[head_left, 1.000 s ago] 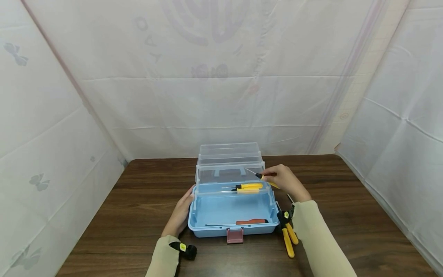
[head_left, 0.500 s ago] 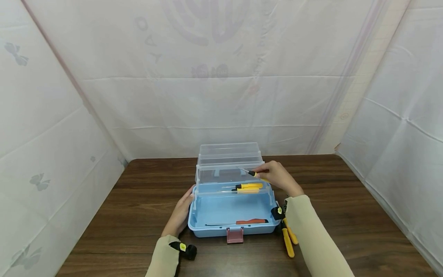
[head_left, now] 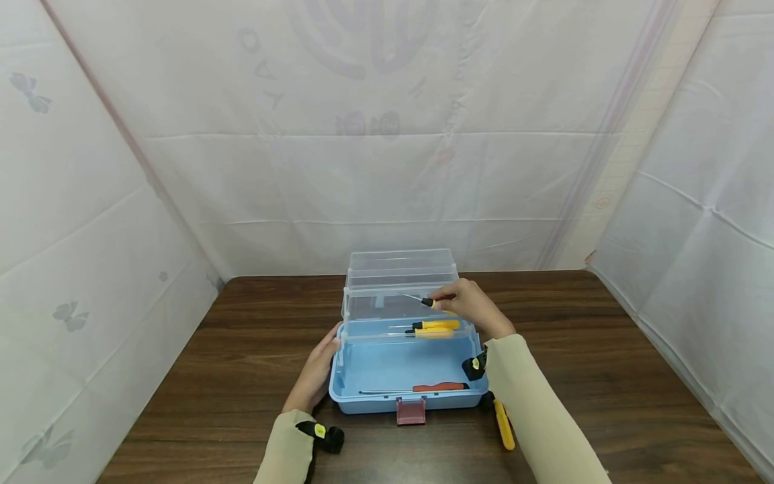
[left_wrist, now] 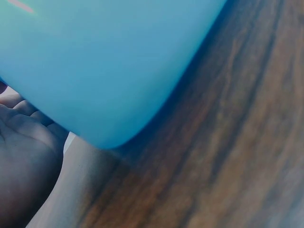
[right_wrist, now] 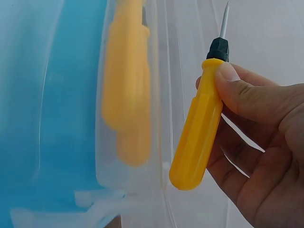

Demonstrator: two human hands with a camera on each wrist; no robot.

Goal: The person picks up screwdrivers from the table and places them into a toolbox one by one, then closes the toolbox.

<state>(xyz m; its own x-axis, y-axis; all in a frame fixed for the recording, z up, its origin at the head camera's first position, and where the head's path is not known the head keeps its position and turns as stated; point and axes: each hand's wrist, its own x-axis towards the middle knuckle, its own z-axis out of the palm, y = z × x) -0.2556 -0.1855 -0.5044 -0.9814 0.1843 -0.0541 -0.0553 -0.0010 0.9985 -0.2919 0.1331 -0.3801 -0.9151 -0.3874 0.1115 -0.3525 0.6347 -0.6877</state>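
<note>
A light blue toolbox (head_left: 387,359) stands on the table with its clear lid raised. My left hand (head_left: 316,373) rests against the box's left wall; in the left wrist view only part of the palm (left_wrist: 28,161) shows beside it. Above the clear upper tray (head_left: 363,335), my right hand (head_left: 473,309) pinches a screwdriver (right_wrist: 194,137) by its yellow handle, between thumb and fingers. Its black collar and metal tip point left in the head view. Yellow-handled screwdrivers (right_wrist: 126,76) lie in that tray, below the held one. A red-handled screwdriver (head_left: 440,387) lies along the box's front inside.
A pink latch (head_left: 410,411) hangs at the box's front. Right of the box lies a yellow-handled tool (head_left: 504,427), partly covered by the right sleeve. White sheets (head_left: 387,168) enclose the back and sides of the brown wooden table (head_left: 242,376).
My right hand has moved left with the screwdriver, from the tray's right end to over the tray. Its sleeve now covers more of the yellow-handled tool. The left hand has stayed put.
</note>
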